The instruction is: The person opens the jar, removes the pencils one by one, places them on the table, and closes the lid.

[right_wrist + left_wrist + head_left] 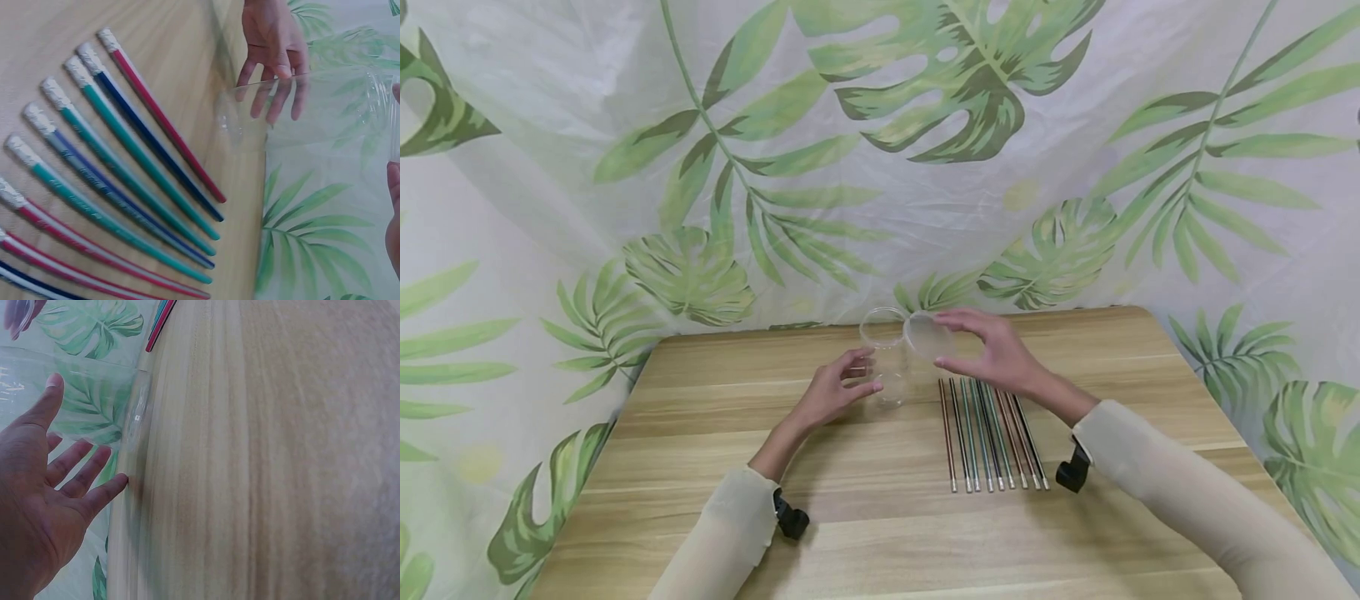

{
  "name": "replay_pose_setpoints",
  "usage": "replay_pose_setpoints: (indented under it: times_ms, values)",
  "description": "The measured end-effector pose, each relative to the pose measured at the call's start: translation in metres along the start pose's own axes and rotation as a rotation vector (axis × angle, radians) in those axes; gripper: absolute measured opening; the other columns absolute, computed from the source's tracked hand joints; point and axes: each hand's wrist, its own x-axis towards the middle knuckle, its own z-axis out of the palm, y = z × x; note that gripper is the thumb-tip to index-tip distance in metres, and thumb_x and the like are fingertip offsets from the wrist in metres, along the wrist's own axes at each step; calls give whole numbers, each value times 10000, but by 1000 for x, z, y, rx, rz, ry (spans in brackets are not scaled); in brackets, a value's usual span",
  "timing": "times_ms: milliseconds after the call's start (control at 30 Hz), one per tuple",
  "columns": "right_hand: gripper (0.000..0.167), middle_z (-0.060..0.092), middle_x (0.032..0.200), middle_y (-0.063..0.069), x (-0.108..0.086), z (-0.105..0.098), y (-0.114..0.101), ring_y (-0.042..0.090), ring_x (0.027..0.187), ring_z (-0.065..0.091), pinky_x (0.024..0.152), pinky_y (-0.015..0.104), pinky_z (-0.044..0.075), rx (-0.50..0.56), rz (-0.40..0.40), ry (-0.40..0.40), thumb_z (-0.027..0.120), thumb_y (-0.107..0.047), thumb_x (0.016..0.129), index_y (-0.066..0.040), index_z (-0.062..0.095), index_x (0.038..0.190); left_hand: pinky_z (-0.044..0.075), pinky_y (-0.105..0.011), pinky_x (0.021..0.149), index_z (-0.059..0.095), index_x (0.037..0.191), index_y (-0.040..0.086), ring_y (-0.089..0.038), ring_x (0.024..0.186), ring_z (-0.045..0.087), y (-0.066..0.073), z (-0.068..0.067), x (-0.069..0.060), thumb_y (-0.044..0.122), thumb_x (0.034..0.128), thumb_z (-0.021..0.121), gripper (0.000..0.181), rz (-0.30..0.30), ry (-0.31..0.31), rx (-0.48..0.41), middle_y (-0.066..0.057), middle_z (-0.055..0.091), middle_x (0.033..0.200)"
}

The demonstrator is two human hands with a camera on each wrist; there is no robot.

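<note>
A clear, see-through jar (891,367) stands near the table's far edge, its round mouth upward. My left hand (831,392) holds it from the left side, thumb in front and fingers round the back. In the right wrist view the left hand's fingers (280,103) show through the clear wall. Beside the jar's mouth, my right hand (992,346) pinches a round translucent lid (928,335) by its edge, tilted and apart from the table. Several pencils (119,181) in red, green and blue lie side by side below the right hand, their metallic-looking ends toward me.
The wood-grain table (737,467) ends just behind the jar. A leaf-patterned cloth (925,208) hangs behind it and round both sides. Black wrist cameras sit on both wrists, the right one (1072,471) close to the pencils.
</note>
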Motion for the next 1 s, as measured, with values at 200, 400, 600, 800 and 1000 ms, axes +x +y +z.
replay_pose_setpoints:
  times_ms: [200, 400, 600, 800, 1000]
  values:
    - [609, 665, 1420, 162, 14, 1, -2, 349, 1194, 691, 1017, 508, 600, 5, 39, -4, 935, -179, 815, -47, 701, 1362, 568, -533, 1063, 525, 1512, 37, -445, 1264, 660, 1, -1, 0, 140, 945, 822, 648, 0, -3, 10, -283, 640, 1402]
    - [625, 652, 1433, 172, 26, 4, -5, 338, 1210, 688, 1108, 524, 536, 4, 64, -33, 929, -215, 825, -24, 687, 1369, 568, -528, 1065, 519, 1512, 20, -443, 1260, 662, 2, 0, -1, 138, 944, 823, 656, -4, -8, 5, -293, 636, 1401]
    - [621, 659, 1435, 139, 38, 5, -8, 324, 1285, 647, 1171, 531, 475, -21, 77, -71, 927, -227, 830, -66, 690, 1382, 566, -540, 1064, 514, 1516, 5, -446, 1260, 661, 1, 0, 0, 129, 946, 820, 659, 3, -8, -12, -306, 632, 1399]
    - [599, 692, 1378, 142, 51, 6, -9, 332, 1234, 675, 1107, 486, 541, -35, 23, -103, 925, -219, 832, -16, 702, 1349, 568, -545, 1059, 521, 1510, 14, -445, 1253, 665, 1, -1, 0, 124, 941, 825, 655, 13, -4, -7, -311, 635, 1392]
    - [604, 682, 1388, 160, 60, 7, -9, 373, 1188, 696, 1063, 516, 568, -55, 5, -166, 912, -273, 847, 10, 701, 1337, 560, -572, 1061, 497, 1517, -35, -466, 1252, 659, 2, -1, 0, 116, 941, 823, 679, 20, -9, -21, -322, 631, 1389]
